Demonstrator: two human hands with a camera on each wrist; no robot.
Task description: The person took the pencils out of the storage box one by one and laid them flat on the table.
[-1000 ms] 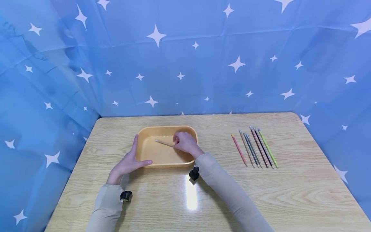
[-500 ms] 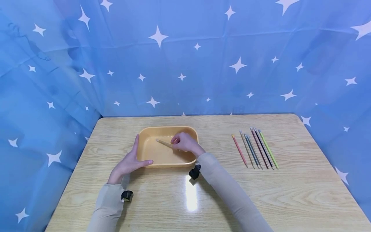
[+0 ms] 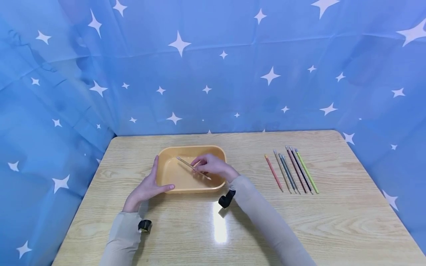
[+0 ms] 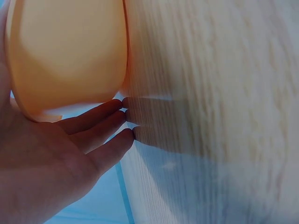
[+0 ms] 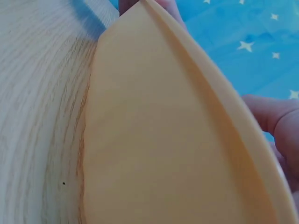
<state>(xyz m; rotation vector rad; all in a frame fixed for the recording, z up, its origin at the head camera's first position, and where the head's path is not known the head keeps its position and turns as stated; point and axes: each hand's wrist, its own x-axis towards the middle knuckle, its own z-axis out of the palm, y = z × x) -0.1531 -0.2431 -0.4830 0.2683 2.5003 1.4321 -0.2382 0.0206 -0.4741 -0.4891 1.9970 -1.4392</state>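
Observation:
In the head view, a tan pencil (image 3: 184, 162) slants over the inside of a shallow orange tray (image 3: 168, 189), its sharpened tip toward the front right. My right hand (image 3: 214, 165) pinches it near the middle between thumb and fingertips. At the tray's front left corner, my left hand (image 3: 148, 187) is spread, thumb across the front rim and index finger along the left side. The left wrist view shows the left fingers (image 4: 100, 145) fairly straight outside the tray wall, tips near the table. The pencil is hidden from the right wrist view behind the tray wall (image 5: 154, 121).
Several pencils lie roughly side by side on the wooden table (image 3: 349, 214), right of the tray, from a pink pencil (image 3: 274, 173) to a green pencil (image 3: 307, 171). A blue star-patterned curtain (image 3: 213, 66) hangs behind the table and along its sides.
The pencil has swung from partly under my right hand to a steeper slant, its sharpened end now showing. My right hand has shifted slightly left. My left hand stays at the tray corner.

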